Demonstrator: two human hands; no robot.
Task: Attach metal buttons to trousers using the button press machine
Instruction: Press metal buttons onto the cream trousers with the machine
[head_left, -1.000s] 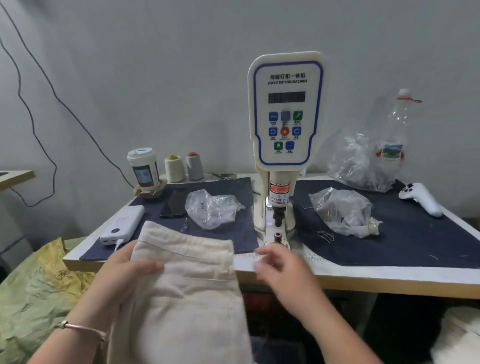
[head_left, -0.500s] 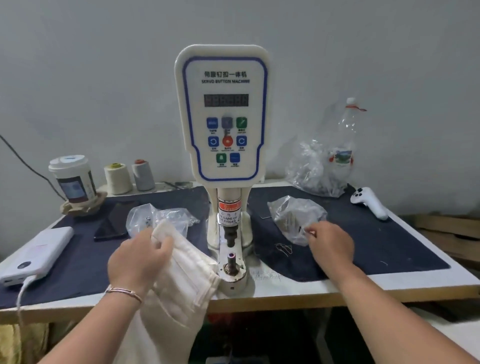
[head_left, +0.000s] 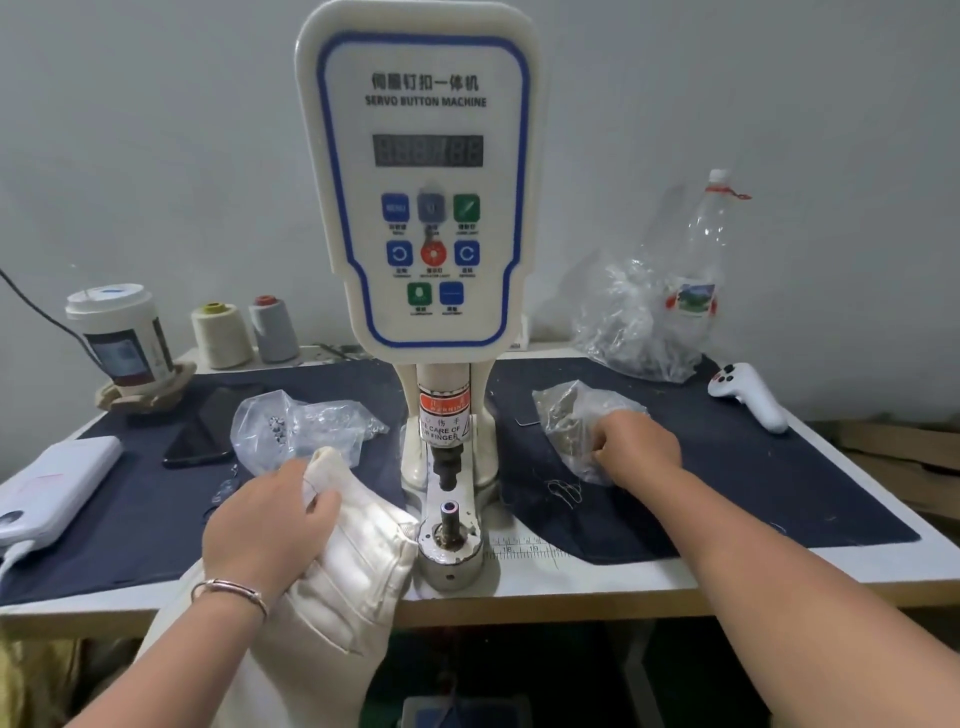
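Since half a second ago the right hand (head_left: 636, 447) has pushed deeper into the clear plastic bag (head_left: 576, 415) on the dark mat (head_left: 727, 493), fingers now curled inside it; what they pinch cannot be told. The left hand (head_left: 270, 525) keeps gripping the cream trousers (head_left: 363, 561), fingers curled over the folded waistband. Just right of that hand stands the button press machine (head_left: 423, 208), its lower die (head_left: 449, 512) touching the cloth's edge.
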